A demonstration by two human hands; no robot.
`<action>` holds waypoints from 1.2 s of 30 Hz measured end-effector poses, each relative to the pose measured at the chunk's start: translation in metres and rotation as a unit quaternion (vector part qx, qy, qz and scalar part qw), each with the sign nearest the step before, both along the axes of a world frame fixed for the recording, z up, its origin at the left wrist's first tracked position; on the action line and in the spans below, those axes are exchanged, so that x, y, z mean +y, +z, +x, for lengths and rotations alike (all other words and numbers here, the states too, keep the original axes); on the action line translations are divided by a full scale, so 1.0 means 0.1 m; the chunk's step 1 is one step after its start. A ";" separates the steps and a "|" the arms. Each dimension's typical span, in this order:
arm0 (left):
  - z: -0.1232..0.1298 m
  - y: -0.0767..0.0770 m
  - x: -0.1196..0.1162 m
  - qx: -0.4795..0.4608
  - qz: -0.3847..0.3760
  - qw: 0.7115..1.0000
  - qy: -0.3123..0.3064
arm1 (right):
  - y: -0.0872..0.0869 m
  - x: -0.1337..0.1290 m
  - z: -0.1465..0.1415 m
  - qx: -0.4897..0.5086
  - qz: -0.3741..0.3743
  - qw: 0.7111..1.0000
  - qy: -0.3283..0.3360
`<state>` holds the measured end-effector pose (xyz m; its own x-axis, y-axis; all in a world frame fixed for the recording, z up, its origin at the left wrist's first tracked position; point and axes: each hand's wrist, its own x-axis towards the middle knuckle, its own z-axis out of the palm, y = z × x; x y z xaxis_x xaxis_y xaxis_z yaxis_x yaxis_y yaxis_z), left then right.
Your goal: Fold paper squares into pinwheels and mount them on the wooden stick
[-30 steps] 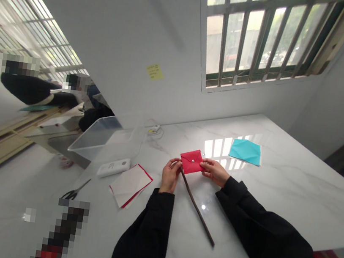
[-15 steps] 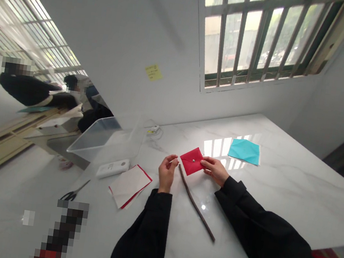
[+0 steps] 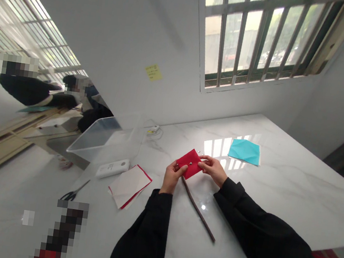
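Meanwhile, a small red paper envelope [image 3: 190, 164] with a round metal stud [image 3: 190, 162] was held between both hands over the white marble table [image 3: 281, 195]. The left hand [image 3: 172, 178] pinched its left side between thumb and fingers, and the right hand [image 3: 214, 171] pinched its right corner. Its long axis ran left to right, rising slightly toward the far side. A dark brown strip [image 3: 198, 209] lay diagonally toward the near right; its upper end met the left hand, and any link to the envelope was hidden. Around them lay folded teal paper [image 3: 244, 151], a white sheet edged in red [image 3: 128, 186], a white box [image 3: 112, 168], and black-handled scissors [image 3: 74, 191]. A pixelated object [image 3: 63, 229] was impossible to make out.
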<state>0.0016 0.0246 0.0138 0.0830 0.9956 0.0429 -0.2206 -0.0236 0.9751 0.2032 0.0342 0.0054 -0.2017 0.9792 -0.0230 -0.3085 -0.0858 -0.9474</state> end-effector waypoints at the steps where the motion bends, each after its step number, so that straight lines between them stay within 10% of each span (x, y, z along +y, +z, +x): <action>1: 0.00 -0.01 0.00 0.001 -0.004 1.000 0.005 | -0.01 0.00 0.00 -0.009 0.012 1.000 0.002; 12: 0.01 -0.01 0.00 -0.002 -0.022 0.999 0.025 | -0.05 0.03 -0.02 -0.134 0.107 0.984 -0.039; 20: 0.01 -0.04 0.00 0.004 -0.017 0.999 0.032 | 0.07 -0.12 -0.06 -0.278 0.266 0.900 -0.206; 36: 0.03 -0.03 -0.01 0.012 -0.004 1.000 -0.010 | 0.01 -0.15 -0.13 -0.334 0.362 0.862 -0.121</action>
